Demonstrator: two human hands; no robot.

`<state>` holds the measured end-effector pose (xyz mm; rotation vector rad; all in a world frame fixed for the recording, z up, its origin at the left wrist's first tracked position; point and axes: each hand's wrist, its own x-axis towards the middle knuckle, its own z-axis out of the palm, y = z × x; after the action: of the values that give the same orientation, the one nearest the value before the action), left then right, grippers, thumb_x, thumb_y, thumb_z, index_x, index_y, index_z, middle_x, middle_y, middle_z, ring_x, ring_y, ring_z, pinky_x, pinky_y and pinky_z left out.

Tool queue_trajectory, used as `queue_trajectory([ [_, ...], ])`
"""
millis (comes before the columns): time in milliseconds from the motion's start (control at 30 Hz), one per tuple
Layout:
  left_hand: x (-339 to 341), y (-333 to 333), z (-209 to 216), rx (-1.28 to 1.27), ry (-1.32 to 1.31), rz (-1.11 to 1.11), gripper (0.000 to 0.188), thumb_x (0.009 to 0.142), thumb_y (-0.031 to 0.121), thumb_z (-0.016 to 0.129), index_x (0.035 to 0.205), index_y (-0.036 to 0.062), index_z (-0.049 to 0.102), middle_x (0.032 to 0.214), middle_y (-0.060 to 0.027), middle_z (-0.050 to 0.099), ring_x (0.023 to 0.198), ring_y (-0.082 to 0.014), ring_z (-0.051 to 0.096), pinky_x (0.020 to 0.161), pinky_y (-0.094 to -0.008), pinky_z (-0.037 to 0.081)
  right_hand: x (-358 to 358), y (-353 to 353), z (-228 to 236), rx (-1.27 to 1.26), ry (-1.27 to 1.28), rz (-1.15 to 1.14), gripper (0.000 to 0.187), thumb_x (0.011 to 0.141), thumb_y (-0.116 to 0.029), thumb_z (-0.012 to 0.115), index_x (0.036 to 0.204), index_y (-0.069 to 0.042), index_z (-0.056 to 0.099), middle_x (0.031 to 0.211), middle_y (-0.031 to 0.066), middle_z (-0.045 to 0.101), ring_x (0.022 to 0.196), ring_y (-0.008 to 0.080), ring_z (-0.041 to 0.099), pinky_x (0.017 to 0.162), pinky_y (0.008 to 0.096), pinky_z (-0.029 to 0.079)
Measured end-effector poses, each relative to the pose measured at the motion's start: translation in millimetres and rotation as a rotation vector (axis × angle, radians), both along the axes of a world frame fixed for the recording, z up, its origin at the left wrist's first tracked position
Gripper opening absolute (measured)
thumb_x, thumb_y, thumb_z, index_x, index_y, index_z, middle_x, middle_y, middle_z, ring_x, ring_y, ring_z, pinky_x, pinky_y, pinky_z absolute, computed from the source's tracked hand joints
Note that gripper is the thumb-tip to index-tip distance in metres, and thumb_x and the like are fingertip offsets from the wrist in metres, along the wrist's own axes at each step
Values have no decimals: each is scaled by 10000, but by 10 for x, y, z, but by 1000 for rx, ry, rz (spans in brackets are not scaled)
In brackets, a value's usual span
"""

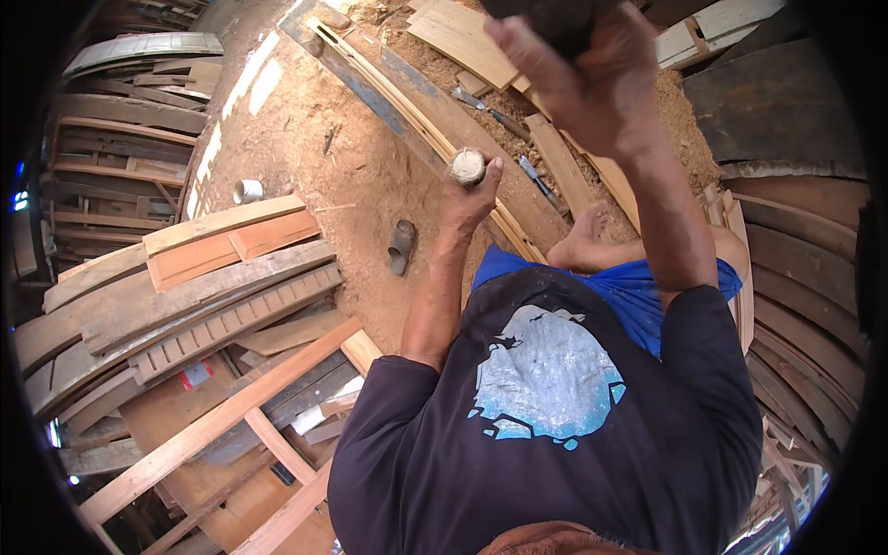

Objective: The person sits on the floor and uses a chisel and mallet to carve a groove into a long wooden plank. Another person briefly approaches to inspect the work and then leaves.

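My left hand [470,196] is wrapped round an upright tool handle [467,166]. Its round, pale, worn butt faces up, and whatever lies below the fist is hidden. Beneath it runs a long grooved strip of wood [388,86] on a wide plank bench [421,97]. Up at the top edge, my right hand [610,83] is raised and smeared by motion. It grips a dark, bulky block [550,23] that is partly cut off by the frame, so its kind does not show. Two chisels [490,111] [539,180] lie on the bench side, right of my left hand.
My bare foot [585,236] rests by the bench. Planks [462,37] and wood shavings [684,129] lie beyond it. On the dusty floor are a sandal [400,248] and a pale cup [247,191]. Stacked boards [213,268] stand left, with a wooden frame [222,416] nearer; dark boards [805,250] line the right.
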<state>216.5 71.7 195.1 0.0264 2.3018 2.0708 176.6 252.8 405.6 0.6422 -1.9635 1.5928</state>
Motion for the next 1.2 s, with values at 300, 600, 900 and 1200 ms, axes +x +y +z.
queue_trajectory([
  [300, 9, 23, -222, -9, 166, -90, 226, 864, 110, 768, 1034, 34, 639, 930, -30, 685, 855, -104, 629, 752, -277, 520, 193, 27, -706, 823, -456, 48, 299, 787, -203, 714, 1011, -21, 635, 763, 218, 669, 806, 398, 676, 717, 483, 510],
  [600, -455, -141, -384, 160, -62, 111, 118, 880, 92, 701, 964, 63, 623, 769, -6, 631, 686, -99, 611, 634, -253, 518, 208, 23, 136, -110, -120, 149, 265, 878, -172, 728, 1016, 28, 625, 823, 140, 666, 761, 177, 659, 680, 326, 520],
  [900, -230, -32, -759, 32, 177, 97, 202, 868, 107, 712, 1045, 23, 662, 907, -53, 693, 832, -138, 654, 723, -296, 528, 276, -11, -764, 873, -393, 56, 170, 831, -151, 649, 960, -42, 667, 798, 212, 690, 764, 390, 677, 677, 464, 537],
  [1200, 95, 128, -374, -113, 137, 70, 121, 873, 132, 735, 902, 31, 673, 754, -72, 686, 679, -134, 629, 627, -311, 523, 350, 104, -781, 492, -629, 67, 334, 836, -195, 691, 1094, 11, 639, 859, 243, 686, 834, 408, 669, 778, 457, 521],
])
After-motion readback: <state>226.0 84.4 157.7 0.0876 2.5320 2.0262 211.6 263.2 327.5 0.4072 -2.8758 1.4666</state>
